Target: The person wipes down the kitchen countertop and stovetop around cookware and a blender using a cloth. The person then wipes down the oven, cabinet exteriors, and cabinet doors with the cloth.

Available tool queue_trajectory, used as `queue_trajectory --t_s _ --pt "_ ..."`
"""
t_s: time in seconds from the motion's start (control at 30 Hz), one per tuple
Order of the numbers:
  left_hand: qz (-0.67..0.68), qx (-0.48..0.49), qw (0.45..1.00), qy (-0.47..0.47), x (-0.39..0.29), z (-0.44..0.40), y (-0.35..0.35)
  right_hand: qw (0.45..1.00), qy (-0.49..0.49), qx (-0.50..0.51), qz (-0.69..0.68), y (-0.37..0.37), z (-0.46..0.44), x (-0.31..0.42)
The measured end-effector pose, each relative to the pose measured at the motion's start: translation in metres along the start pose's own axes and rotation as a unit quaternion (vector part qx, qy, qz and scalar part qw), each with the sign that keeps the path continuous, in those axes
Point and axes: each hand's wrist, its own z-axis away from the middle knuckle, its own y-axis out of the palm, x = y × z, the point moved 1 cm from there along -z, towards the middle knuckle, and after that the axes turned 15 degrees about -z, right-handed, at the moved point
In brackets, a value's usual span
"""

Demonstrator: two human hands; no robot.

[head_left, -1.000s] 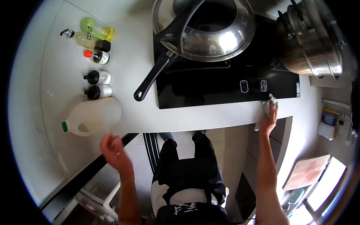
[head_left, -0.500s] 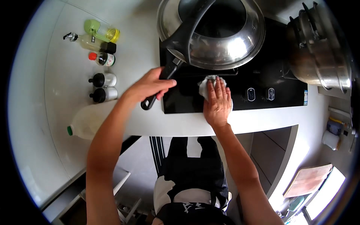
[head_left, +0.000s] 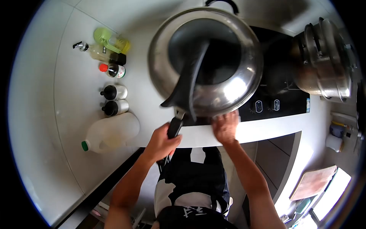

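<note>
While the left hand (head_left: 163, 143) is clamped round the long black handle (head_left: 175, 128), the round silver metal pan with its domed, glass-centred lid (head_left: 233, 91) is over the left part of the shiny black glass cooktop (head_left: 284, 110). The right hand (head_left: 225, 129) is down at the cooktop's near edge, fingertips hidden below the lid's near rim, so can't tell if it's gripping anything. Big milky plastic jug with a green cap (head_left: 118, 131) is left on the white counter (head_left: 141, 110).
</note>
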Motion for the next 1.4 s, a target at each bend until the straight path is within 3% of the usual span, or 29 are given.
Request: queue_trajectory --t_s 0.03,0.07,0.1,0.13,0.17,0.2,0.23,0.3,0.33,0.37,0.4,0.47,0.5,0.6,0.77,0.9,1.1,1.17,1.23,1.4 --pt "0.026 -0.008 0.999 -0.017 0.005 0.014 0.0 0.995 0.015 0.099 -0.012 0.005 0.0 0.013" --pt "0.056 -0.005 0.998 -0.023 0.014 0.028 -0.002 0.993 0.012 0.118 0.03 0.009 -0.002 0.029" --pt "0.05 -0.02 0.997 -0.054 0.015 0.041 -0.004 0.984 0.034 0.17 -0.042 0.0 -0.023 0.046" --pt "0.042 -0.039 0.996 -0.064 0.025 0.054 -0.008 0.973 0.06 0.224 -0.015 0.008 -0.03 0.056" --pt "0.029 -0.056 0.996 -0.066 0.027 0.067 -0.012 0.972 0.027 0.235 -0.013 0.023 -0.028 0.057" --pt "0.06 -0.07 0.991 -0.092 0.028 0.077 -0.014 0.938 0.131 0.241 -0.214 0.072 -0.018 0.038" --pt "0.055 -0.083 0.99 -0.097 0.025 0.087 -0.017 0.854 0.226 0.232 -0.407 0.114 -0.012 0.025" --pt "0.061 -0.116 0.983 -0.125 0.032 0.103 -0.022 0.911 0.081 0.388 -0.111 0.093 -0.039 0.058" --pt "0.058 -0.112 0.985 -0.121 0.036 0.109 -0.023 0.947 0.018 0.321 0.001 0.068 -0.051 0.082" --pt "0.075 -0.132 0.979 -0.136 0.04 0.115 -0.024 0.884 0.046 0.458 0.077 0.032 -0.075 0.105" --pt "0.093 -0.153 0.972 -0.152 0.044 0.12 -0.025 0.885 0.049 0.457 0.078 0.043 -0.069 0.103" --pt "0.099 -0.165 0.969 -0.156 0.045 0.128 -0.025 0.976 0.011 0.202 -0.078 0.068 -0.053 0.094" --pt "0.104 -0.179 0.965 -0.163 0.045 0.131 -0.026 0.906 0.078 0.41 -0.068 0.023 -0.079 0.113" --pt "0.109 -0.19 0.962 -0.165 0.042 0.136 -0.029 0.939 0.027 0.329 -0.091 0.04 -0.075 0.111" --pt "0.111 -0.198 0.959 -0.17 0.041 0.142 -0.032 0.914 0.023 0.393 -0.094 0.027 -0.108 0.141" --pt "0.093 -0.204 0.957 -0.184 0.039 0.142 -0.033 0.948 -0.01 0.299 -0.11 0.059 -0.137 0.141" --pt "0.105 -0.169 0.957 -0.213 0.051 0.145 -0.038 0.995 -0.038 -0.013 -0.094 0.12 -0.231 0.114" --pt "0.143 -0.167 0.956 -0.197 0.078 0.151 -0.036 0.989 -0.038 -0.114 -0.088 0.138 -0.265 0.1" --pt "0.072 -0.208 0.964 -0.147 0.095 0.159 -0.037 0.975 -0.039 -0.202 -0.085 0.153 -0.294 0.091" --pt "0.088 -0.224 0.959 -0.15 0.095 0.159 -0.039 0.928 -0.077 -0.358 -0.075 0.166 -0.347 0.082"
